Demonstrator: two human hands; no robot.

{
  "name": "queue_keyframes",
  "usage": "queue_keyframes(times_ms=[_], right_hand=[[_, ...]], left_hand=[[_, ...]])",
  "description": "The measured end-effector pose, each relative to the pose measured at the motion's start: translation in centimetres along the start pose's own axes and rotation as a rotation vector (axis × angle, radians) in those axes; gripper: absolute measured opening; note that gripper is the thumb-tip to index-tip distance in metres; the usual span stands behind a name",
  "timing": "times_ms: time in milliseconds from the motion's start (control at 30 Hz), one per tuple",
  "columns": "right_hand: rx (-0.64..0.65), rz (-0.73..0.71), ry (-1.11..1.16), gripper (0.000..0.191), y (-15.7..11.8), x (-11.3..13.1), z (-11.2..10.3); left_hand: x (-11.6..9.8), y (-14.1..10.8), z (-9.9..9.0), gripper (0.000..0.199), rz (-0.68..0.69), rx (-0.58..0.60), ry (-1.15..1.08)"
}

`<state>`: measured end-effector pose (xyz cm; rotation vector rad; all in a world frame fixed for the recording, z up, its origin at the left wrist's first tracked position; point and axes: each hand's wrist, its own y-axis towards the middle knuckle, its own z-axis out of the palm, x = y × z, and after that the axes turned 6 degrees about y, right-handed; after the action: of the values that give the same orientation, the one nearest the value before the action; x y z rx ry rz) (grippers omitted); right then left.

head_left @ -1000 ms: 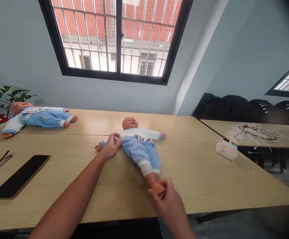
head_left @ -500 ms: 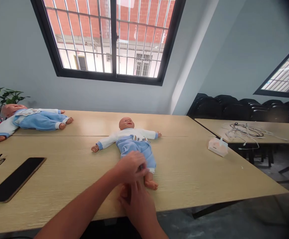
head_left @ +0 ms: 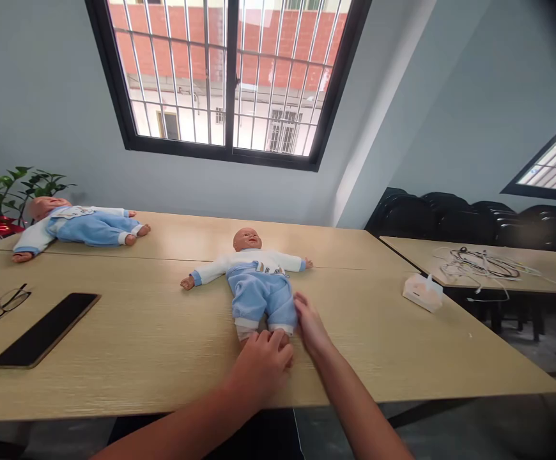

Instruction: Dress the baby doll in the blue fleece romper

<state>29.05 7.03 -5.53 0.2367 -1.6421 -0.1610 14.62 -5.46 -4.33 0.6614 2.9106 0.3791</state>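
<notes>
A baby doll [head_left: 264,291] in a white top and light blue trousers lies on its back on the wooden table, arms spread and legs toward me. Bent over its feet and ankles, my left hand [head_left: 266,365] has its fingers curled round them and hides most of both feet. My right hand [head_left: 312,327] lies along the outer side of the doll's right-hand leg in view. Its fingers are stretched out and touch the trouser leg.
A second baby doll [head_left: 93,227] lies at the back left near a potted plant [head_left: 16,188]. A phone [head_left: 45,330] and glasses [head_left: 0,310] rest at the left. To the right sit a tissue box [head_left: 423,292] and, on another table, tangled cables [head_left: 484,263].
My right hand has moved from the doll's feet up to the side of its leg and opened. My left hand has moved down to the feet; the legs now lie closer together.
</notes>
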Motion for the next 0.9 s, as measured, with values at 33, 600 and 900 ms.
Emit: queue_keyframes(times_ms=[33,600,900], right_hand=[[0.044,0.070,0.078,0.043,1.1,-0.4,0.7],[0.180,0.166,0.198,0.046,1.2,-1.9,2.4],[0.035,0.119,0.137,0.052,1.6,-2.1,1.8]], left_hand=[[0.0,-0.2,0.2,0.026,-0.041,-0.002,0.013],[4.9,-7.5,-1.8,0.021,-0.428,-0.320,-0.413],[6.4,-9.1,-1.6,0.018,-0.499,-0.403,-0.634]])
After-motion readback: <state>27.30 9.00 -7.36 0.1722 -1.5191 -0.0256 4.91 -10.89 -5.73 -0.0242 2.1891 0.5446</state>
